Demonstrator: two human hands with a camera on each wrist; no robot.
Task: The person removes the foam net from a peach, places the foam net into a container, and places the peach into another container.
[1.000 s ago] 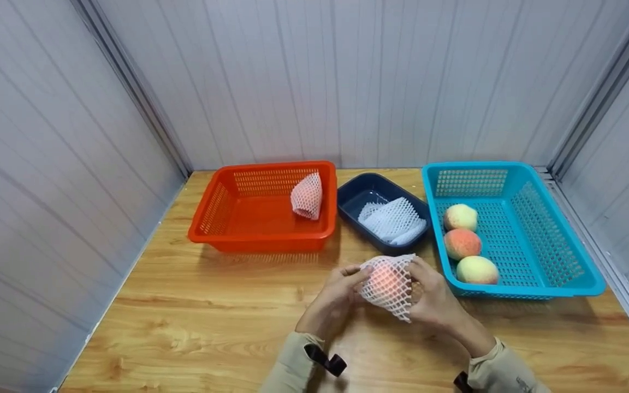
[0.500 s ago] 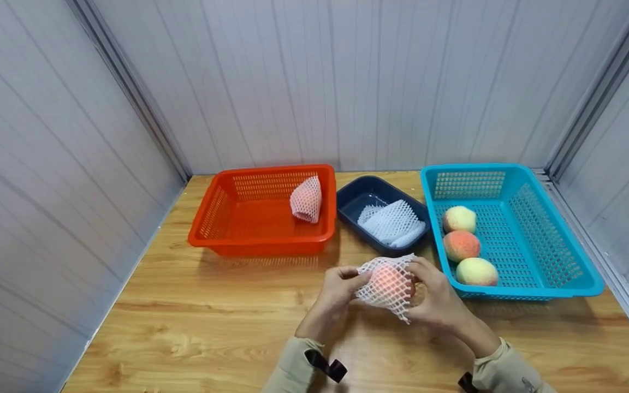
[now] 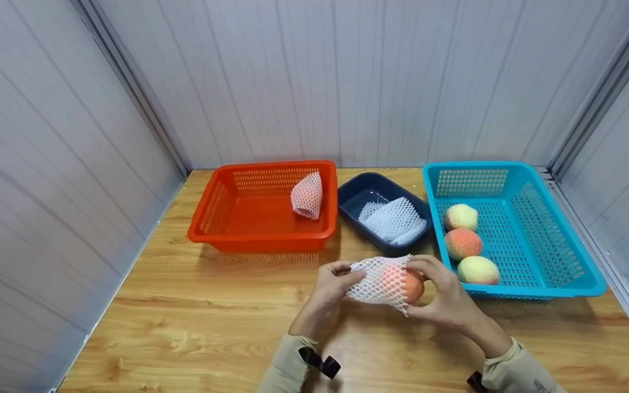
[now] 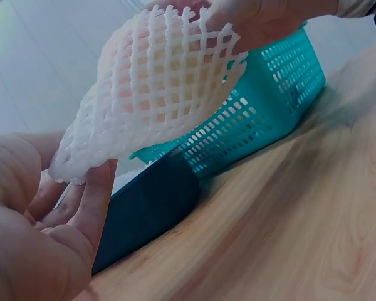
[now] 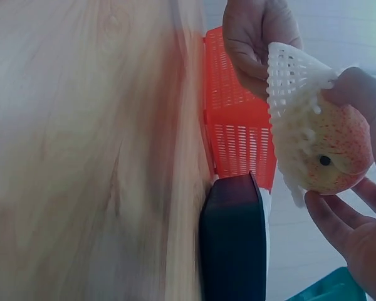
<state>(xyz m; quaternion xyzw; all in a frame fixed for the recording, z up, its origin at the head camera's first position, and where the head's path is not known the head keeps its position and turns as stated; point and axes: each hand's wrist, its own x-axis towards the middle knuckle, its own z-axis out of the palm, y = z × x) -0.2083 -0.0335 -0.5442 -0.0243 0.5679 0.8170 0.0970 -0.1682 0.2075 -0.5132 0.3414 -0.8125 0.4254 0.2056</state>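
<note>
Between my hands, over the near part of the table, a white foam fruit net (image 3: 374, 281) covers part of a reddish peach (image 3: 415, 289). My left hand (image 3: 328, 289) pinches the net's narrow end between thumb and fingers, plain in the left wrist view. My right hand (image 3: 448, 297) holds the peach at the net's open end, thumb on one side and fingers on the other. In the right wrist view the bare side of the peach (image 5: 344, 141) bulges out of the net and shows a small dark spot.
Behind the hands, a navy tray (image 3: 359, 188) holds more white nets (image 3: 393, 221). An orange basket (image 3: 262, 237) at left holds one netted peach (image 3: 307, 195). Three bare peaches sit along the left side of the blue basket (image 3: 544, 262). Pale walls enclose the wooden table (image 3: 194, 322).
My left hand has shifted left, drawing the net out longer. My right hand has moved slightly right, and more bare peach shows at the net's open end.
</note>
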